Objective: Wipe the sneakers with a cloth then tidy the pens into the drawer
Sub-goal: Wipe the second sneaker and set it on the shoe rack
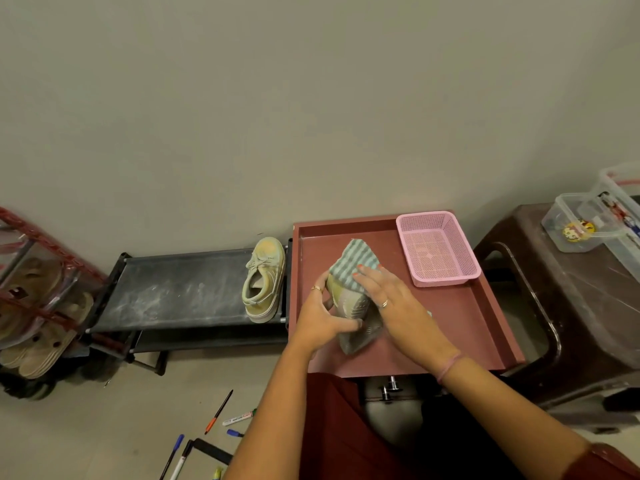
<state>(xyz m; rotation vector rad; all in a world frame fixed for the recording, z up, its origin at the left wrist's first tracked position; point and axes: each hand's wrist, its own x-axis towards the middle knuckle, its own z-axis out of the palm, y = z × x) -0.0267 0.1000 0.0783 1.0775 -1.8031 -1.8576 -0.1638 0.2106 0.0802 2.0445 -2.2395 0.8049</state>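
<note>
I see a reddish-brown rimmed table [485,317] carrying a pink plastic mesh basket [437,248]; scattered pens [219,412] lie on the floor [104,427].

1. Single head-worn wide-angle view, looking forward and steeply down from above.
2. Wall [311,98] fills upper frame; red tabletop [467,323] sits close, lower centre-right; floor [104,427] lower left.

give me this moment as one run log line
left hand grips sneaker | right hand presses striped cloth on it | pens on floor
</note>
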